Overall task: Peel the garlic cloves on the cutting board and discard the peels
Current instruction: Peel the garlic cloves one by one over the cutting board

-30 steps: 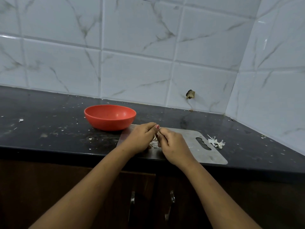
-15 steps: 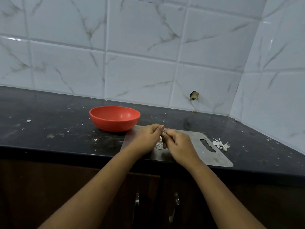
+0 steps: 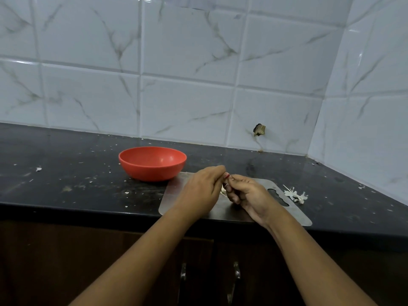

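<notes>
Black stone counter [image 3: 66, 191] carried the same layout as a second earlier: the steel cutting board [image 3: 174, 202] at its front edge and the red bowl [image 3: 152, 164] just beside the board's far left corner. Over the middle of the board, the left hand [image 3: 201, 191] and right hand [image 3: 251, 195] had stayed fingertip to fingertip. Both were curled and pinching a garlic clove [image 3: 223, 190] between them, with only a pale sliver of it showing. A small heap of peels [image 3: 295, 195] lay on the counter just off the board's right end, no bigger than before. Probably no skin had come free in that second, so this clove was still mid-peel and the discarding lay ahead.
</notes>
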Tool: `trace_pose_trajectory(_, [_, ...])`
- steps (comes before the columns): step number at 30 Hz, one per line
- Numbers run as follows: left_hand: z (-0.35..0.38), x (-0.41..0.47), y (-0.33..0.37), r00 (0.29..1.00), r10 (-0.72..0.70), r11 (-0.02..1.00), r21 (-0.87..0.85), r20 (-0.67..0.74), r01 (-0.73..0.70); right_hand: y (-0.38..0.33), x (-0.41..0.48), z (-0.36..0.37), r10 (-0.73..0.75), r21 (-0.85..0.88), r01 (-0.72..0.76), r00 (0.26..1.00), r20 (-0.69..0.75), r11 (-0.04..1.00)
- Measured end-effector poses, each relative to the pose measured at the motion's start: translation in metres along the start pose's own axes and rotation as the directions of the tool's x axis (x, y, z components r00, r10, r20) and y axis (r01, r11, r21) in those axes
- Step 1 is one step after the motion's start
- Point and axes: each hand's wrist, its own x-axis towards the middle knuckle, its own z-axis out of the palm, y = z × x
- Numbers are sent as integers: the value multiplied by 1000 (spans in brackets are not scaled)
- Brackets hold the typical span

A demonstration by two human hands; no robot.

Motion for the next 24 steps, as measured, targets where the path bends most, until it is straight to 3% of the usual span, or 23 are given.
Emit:
trace_pose_trajectory(3, [-2, 0, -2, 999, 32, 999, 27, 32, -33, 0, 0, 0, 14, 16, -14, 1000, -9, 1000])
trace_pose_trajectory(9, [-10, -2, -12, 989, -38, 989, 150, 145, 16, 12, 2, 2, -111, -354, 89, 993, -41, 931])
trace_pose_trajectory(12, [-10, -1, -9, 984, -66, 981, 190, 167, 33, 15, 3, 1, -187, -524, 133, 981, -51, 841])
trace_pose_trajectory(17, [-6, 0, -4, 970, -130, 970, 227, 204, 83, 9, 0, 4, -155, -654, 93, 987, -37, 751])
trace_pose_trajectory(21, [3, -3, 8, 944, -296, 765, 628, 146, 143, 15, 0, 18, -275, -753, 113, 957, -93, 649])
trace_pose_trajectory(24, [7, -4, 9, 924, -351, 705, 693, 152, 153, 16, 0, 19, -278, -735, 105, 954, -116, 669])
